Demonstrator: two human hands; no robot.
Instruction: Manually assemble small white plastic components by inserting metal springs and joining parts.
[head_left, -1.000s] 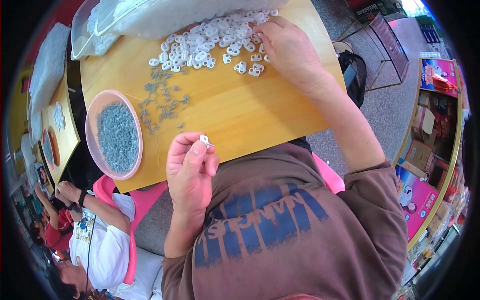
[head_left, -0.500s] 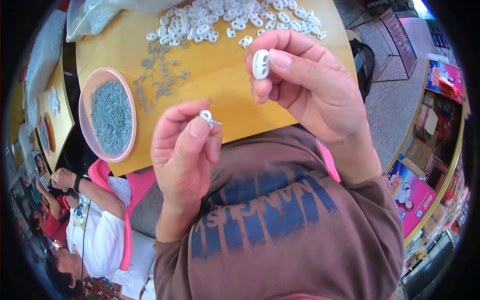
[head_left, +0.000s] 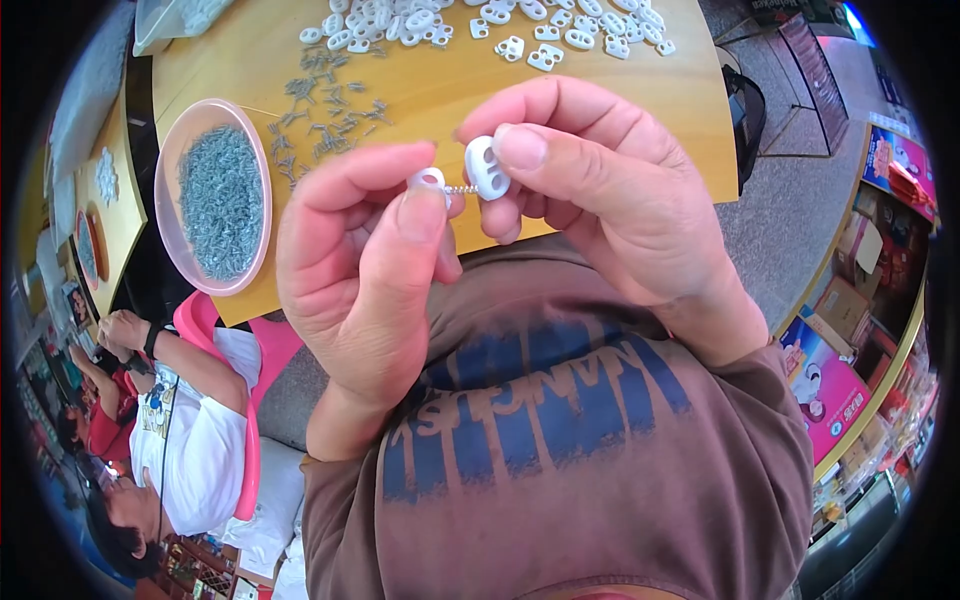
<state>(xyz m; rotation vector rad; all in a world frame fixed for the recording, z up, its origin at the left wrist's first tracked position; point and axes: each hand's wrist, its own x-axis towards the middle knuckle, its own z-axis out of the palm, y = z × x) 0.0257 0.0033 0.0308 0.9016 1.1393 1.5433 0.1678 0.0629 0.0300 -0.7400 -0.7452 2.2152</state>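
Note:
My left hand (head_left: 365, 255) pinches a small white plastic cord-lock plunger (head_left: 430, 178) that has a round hole. A thin metal spring (head_left: 461, 189) sticks out of it to the right. Between thumb and fingers, my right hand (head_left: 615, 200) grips a white oval cord-lock body (head_left: 487, 168) with holes in its face. The spring's free end meets the lower left side of this body; whether it is inside cannot be seen. Both hands hang over the near edge of the table, in front of my brown shirt.
Loose springs (head_left: 325, 110) lie scattered on the yellow table (head_left: 420, 110). At left stands a pink bowl (head_left: 165, 210) full of springs; white cord-lock parts (head_left: 400, 20) are heaped at the far side. A person in a white shirt (head_left: 195, 440) sits to the left by a pink chair (head_left: 255, 450).
My hands have come together: the right moved left and slightly down, the left moved up and right. The spring, apart from the oval body before, now meets it.

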